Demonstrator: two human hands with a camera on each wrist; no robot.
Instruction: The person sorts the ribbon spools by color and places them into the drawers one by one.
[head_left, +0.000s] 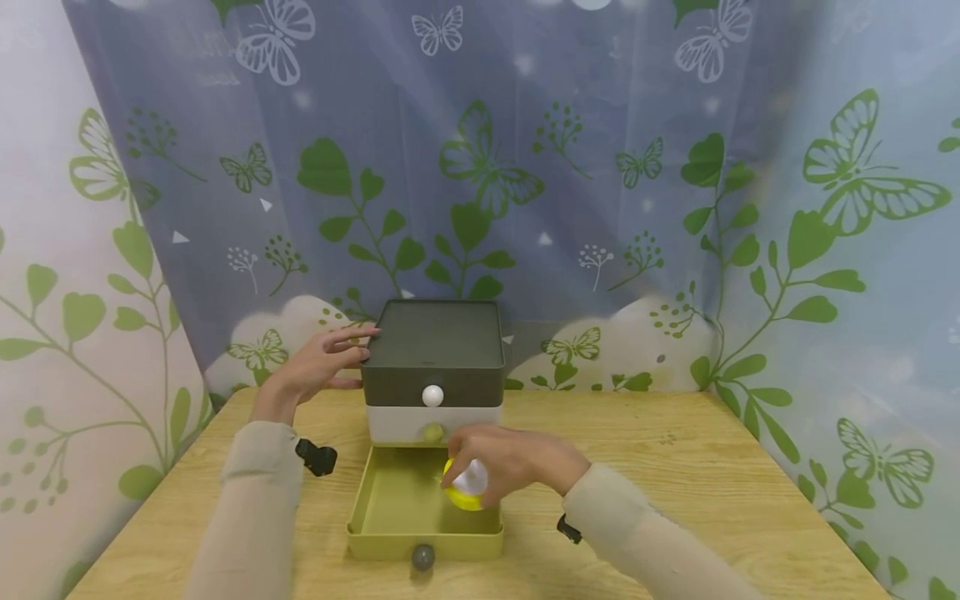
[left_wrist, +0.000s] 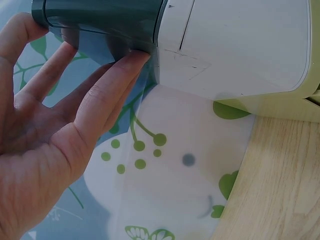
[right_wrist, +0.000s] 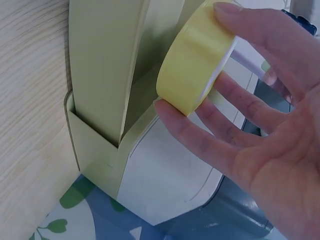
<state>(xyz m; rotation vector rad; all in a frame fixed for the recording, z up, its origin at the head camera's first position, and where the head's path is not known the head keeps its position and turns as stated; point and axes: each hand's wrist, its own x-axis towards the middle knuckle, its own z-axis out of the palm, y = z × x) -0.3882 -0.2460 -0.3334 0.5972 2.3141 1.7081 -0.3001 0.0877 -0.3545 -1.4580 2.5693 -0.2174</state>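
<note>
A small desktop drawer box (head_left: 435, 337) stands on the table, its top section dark, the middle one white and the lowest yellow-green. Its bottom drawer (head_left: 425, 546) is pulled out towards me, and the drawer floor shows bare. My right hand (head_left: 517, 462) grips a roll of yellow tape (head_left: 467, 501) over the right side of this drawer. In the right wrist view thumb and fingers hold the tape roll (right_wrist: 195, 60) by its edges. My left hand (head_left: 318, 362) rests against the dark top section's left side; its fingertips touch the dark wall (left_wrist: 100, 17) in the left wrist view.
The wooden table (head_left: 637, 500) extends on both sides of the drawer box. Knobs stick out in front: a white knob (head_left: 432, 396), a yellow-green knob (head_left: 433, 432) and a grey knob (head_left: 423, 557). A patterned curtain (head_left: 570, 250) hangs close behind and beside the table.
</note>
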